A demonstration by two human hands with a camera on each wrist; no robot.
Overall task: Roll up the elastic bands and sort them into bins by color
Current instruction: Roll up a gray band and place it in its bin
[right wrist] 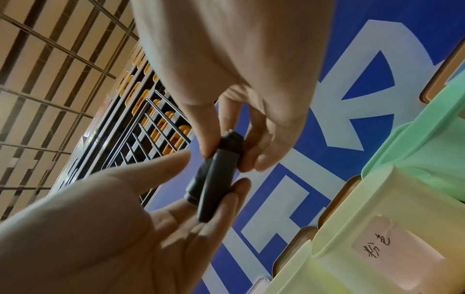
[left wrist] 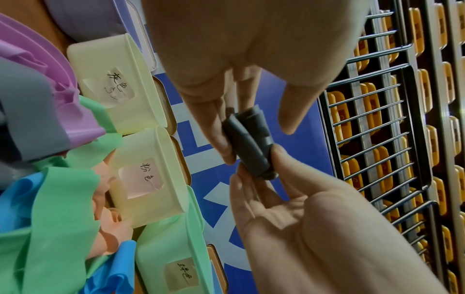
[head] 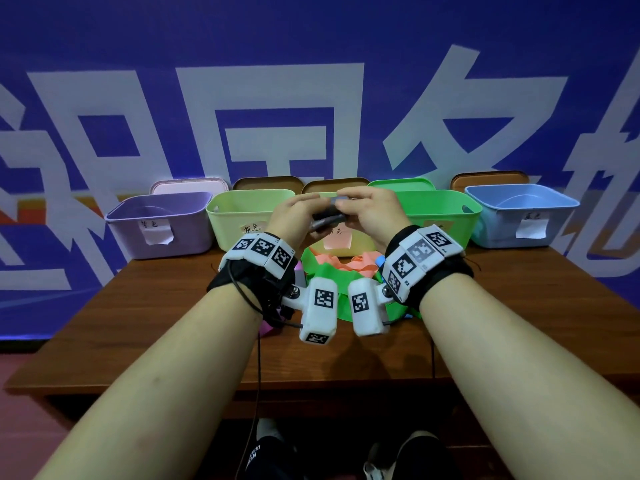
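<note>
Five bins stand in a row along the far edge of the brown tabletop point(head: 166, 306), across the middle of the head view: a purple bin point(head: 159, 223) at the left, a pale yellow-green bin point(head: 239, 216), a pale yellow bin point(head: 341, 242) largely hidden behind the hands, a green bin point(head: 443, 209), and a blue bin point(head: 519, 213) at the right. Each bin carries a paper label with handwriting on its front, and lids lean behind them against a blue wall point(head: 311, 46) with large white characters. Both hands are raised at the centre of the frame, in front of the middle bins, and they block the view of those bins' rims. The left hand point(head: 294, 211) and the right hand point(head: 372, 211) hold a rolled dark grey band point(head: 327, 218) between them, clear of the tabletop. In the left wrist view the roll point(left wrist: 249, 143) sits at the centre, pinched at its upper end by the left fingers point(left wrist: 219, 127) and at its lower end by the right fingertips point(left wrist: 281, 157). Below the hands, partly covered by the wrist-worn cameras, a loose pile of bands lies on the tabletop: a green band point(head: 329, 275) and orange bands point(head: 353, 263). At the left edge of the left wrist view, purple point(left wrist: 75, 111), grey point(left wrist: 32, 119) and blue point(left wrist: 20, 191) bands show in the same heap.
</note>
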